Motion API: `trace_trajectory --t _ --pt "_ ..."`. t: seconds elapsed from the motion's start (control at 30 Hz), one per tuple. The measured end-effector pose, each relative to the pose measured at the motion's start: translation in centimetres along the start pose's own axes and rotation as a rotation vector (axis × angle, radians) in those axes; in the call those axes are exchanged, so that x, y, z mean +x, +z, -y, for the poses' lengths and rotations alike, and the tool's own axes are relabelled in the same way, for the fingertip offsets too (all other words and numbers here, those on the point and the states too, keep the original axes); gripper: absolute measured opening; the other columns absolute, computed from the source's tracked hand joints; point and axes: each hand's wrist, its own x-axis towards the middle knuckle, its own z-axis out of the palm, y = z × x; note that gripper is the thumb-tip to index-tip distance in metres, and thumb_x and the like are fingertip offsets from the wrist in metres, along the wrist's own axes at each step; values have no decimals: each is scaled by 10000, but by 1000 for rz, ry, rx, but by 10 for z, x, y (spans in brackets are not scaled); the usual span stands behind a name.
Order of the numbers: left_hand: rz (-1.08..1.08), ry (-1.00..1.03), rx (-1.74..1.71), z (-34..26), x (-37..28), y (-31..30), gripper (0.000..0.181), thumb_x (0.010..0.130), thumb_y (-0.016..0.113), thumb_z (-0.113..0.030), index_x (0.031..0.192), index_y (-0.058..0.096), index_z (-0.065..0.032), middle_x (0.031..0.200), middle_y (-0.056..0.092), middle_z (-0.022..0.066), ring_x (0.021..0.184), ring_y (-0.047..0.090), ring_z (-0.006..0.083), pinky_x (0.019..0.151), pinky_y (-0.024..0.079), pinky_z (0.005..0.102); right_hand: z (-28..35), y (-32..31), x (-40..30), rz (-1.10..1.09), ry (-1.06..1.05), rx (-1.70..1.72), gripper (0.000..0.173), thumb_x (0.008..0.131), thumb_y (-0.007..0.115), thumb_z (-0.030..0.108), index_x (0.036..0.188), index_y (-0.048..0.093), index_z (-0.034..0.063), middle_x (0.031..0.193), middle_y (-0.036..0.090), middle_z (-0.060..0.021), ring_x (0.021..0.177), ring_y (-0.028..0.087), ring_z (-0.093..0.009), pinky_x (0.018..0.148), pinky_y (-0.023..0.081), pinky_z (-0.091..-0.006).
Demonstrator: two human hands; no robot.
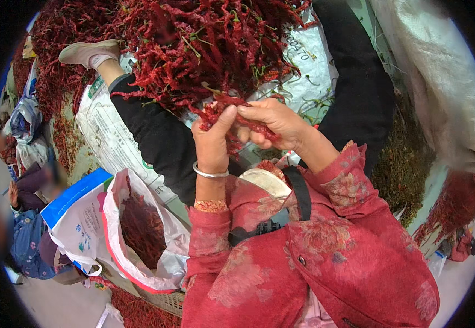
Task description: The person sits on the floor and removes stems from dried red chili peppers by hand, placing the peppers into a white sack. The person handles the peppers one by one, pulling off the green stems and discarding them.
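Several wrinkled dried red chilies (pixel 217 108) are gathered between my two hands. My left hand (pixel 215 139), with a silver bangle at the wrist, grips some of them under the thumb. Thumb and fingertips of my right hand (pixel 276 121) pinch a chili, and other pods lie along its curled fingers. Both hands almost touch, just in front of a large heap of dried red chilies (pixel 204 45), some with green stems. Part of the heap rests on a white woven sack (pixel 309 61) between my outstretched legs. Loose green stems (pixel 317 104) lie on that sack near my right hand.
At left stands an open white bag (pixel 112 205) holding chilies, beside a blue-and-white bag (pixel 77 205). A printed sack (pixel 106 131) lies under my left leg. A dark heap of stems (pixel 405 164) and a large pale sack (pixel 438 82) are at right. Other people sit at both sides.
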Motion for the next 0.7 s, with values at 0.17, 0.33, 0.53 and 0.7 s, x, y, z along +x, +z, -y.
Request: trace_trajectory --t 0.17,0.33,0.53,0.7 --pt "-146 28 -177 8 -4 -5 110 880 597 -92 953 601 -11 749 610 54 549 555 131 503 445 223 -3 11 -8 -50 23 -182 384 942 493 370 919 590 0 747 661 -117 525 620 -140 431 490 -230" --pt "-122 143 -160 -13 -6 -4 236 905 547 -56 1131 555 14 1067 620 116 846 633 175 661 531 262 -10 11 -24 -26 109 -264 428 928 520 366 924 590 -57 754 659 -159 562 645 -164 442 517 -238" --pt "-90 56 -254 -7 -14 -4 165 895 582 -113 1009 612 3 930 672 135 740 657 165 554 485 233 -19 14 -35 24 59 -612 426 891 559 378 880 624 -43 739 649 -111 621 641 -158 500 510 -269" --pt "-3 125 47 -12 -25 -3 154 922 539 -145 937 611 -10 858 666 99 818 653 188 697 531 308 18 -9 -52 -9 -263 -907 365 797 661 308 981 640 -7 832 640 -40 727 570 -104 639 485 -291"
